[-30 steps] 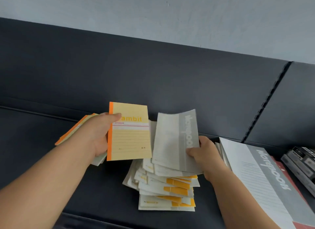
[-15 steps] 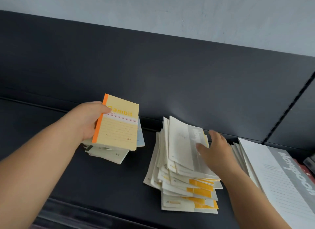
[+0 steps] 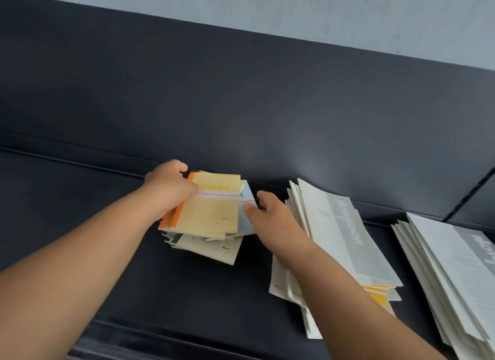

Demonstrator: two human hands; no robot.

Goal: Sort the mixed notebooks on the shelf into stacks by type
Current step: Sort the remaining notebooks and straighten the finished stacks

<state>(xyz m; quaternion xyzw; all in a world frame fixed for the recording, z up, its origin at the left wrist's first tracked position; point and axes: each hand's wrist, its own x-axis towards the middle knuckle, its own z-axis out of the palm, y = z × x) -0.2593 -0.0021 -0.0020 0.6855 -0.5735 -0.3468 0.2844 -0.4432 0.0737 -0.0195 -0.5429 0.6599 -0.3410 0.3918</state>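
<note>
At a long dark grey shelf (image 3: 80, 212) below a pale wall (image 3: 294, 6), both bare forearms reaching in from the near side.

Left hand (image 3: 171, 188) clamped on a cream-yellow paper notebook with an orange spine (image 3: 211, 212). Fingers curled over its far left corner, grip closed on the cover. Notebook flat, on top of a small untidy stack of mixed small notebooks (image 3: 211, 248) at the left of the shelf, close to the dark back panel (image 3: 241, 92). A second orange spine just under the first.

Right hand (image 3: 270, 220) pinching the right edge of a pale blue notebook (image 3: 247, 217), directly beneath the yellow one. Thumb flat on the blue cover, fingers curled round the far edge, grip closed on it.

Just right of that hand, 1 fanned stack of tall white-and-grey paper notebooks (image 3: 342, 231), partly hidden by the right forearm. Grey-banded cover on top, lettering blurred. Yellow-orange covers poking out low at the near right.

Farther right, apart from it, 1 more fanned stack of larger white-and-grey notebooks (image 3: 455, 266), cut off by the frame edge.

3 stacks in all on the shelf.
</note>
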